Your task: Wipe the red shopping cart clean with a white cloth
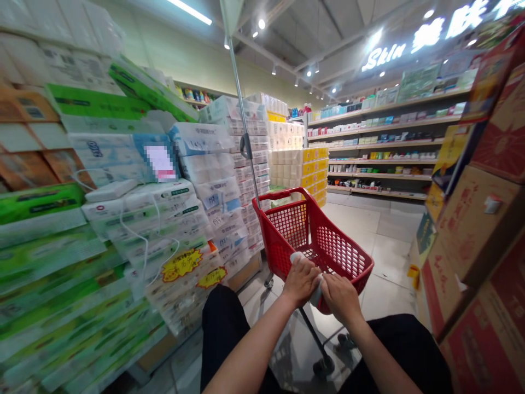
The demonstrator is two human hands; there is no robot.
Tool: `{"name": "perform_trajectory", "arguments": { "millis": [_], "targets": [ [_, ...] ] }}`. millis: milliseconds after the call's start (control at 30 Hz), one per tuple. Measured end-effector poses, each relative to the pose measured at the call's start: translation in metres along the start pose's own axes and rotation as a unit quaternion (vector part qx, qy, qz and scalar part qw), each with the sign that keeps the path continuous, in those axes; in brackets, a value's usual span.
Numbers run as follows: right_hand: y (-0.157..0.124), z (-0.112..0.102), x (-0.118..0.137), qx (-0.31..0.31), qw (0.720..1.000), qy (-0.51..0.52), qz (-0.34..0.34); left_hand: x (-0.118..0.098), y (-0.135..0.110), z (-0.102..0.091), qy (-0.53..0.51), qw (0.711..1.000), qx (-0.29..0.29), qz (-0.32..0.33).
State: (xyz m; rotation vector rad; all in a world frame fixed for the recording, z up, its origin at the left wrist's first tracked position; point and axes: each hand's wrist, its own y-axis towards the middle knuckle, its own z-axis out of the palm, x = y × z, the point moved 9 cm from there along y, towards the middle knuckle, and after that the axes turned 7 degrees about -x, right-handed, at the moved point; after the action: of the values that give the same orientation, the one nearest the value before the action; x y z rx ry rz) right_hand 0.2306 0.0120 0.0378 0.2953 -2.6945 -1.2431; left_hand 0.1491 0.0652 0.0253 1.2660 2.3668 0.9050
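Note:
A red plastic shopping cart (328, 241) stands in the aisle right in front of me, its basket showing nothing inside. My left hand (301, 282) and my right hand (341, 298) sit side by side on its pale grey handle (316, 293), fingers curled round it. A thin metal pole (244, 126) rises from the cart's far left corner toward the ceiling.
Stacked packs of tissue and toilet paper (135, 219) with yellow price tags (181, 264) fill the left side. Brown and red cardboard boxes (476, 230) are piled close on the right. Shelves of bottles (389, 148) line the far wall beyond a tiled floor (369, 224).

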Motion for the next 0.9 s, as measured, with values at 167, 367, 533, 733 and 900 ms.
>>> {"name": "perform_trajectory", "arguments": {
  "millis": [167,367,533,733,900],
  "targets": [
    [-0.006,0.001,-0.007,-0.002,1.0,0.009,-0.006,0.003,0.005,0.003,-0.014,0.999,0.013,0.032],
    [-0.005,-0.008,-0.007,-0.042,0.999,-0.028,-0.005,0.061,0.011,-0.014,-0.033,0.999,0.014,-0.025],
    [-0.005,-0.005,-0.01,-0.054,0.998,-0.038,-0.016,0.047,0.008,-0.018,-0.024,0.997,-0.016,-0.074],
    [-0.008,0.004,-0.025,-0.018,0.999,0.0,-0.028,-0.029,0.003,-0.005,-0.031,0.998,-0.033,-0.05],
    [-0.012,0.002,-0.029,-0.013,0.998,0.033,-0.052,-0.033,0.006,-0.003,-0.032,0.999,-0.005,0.006]
  ]
}}
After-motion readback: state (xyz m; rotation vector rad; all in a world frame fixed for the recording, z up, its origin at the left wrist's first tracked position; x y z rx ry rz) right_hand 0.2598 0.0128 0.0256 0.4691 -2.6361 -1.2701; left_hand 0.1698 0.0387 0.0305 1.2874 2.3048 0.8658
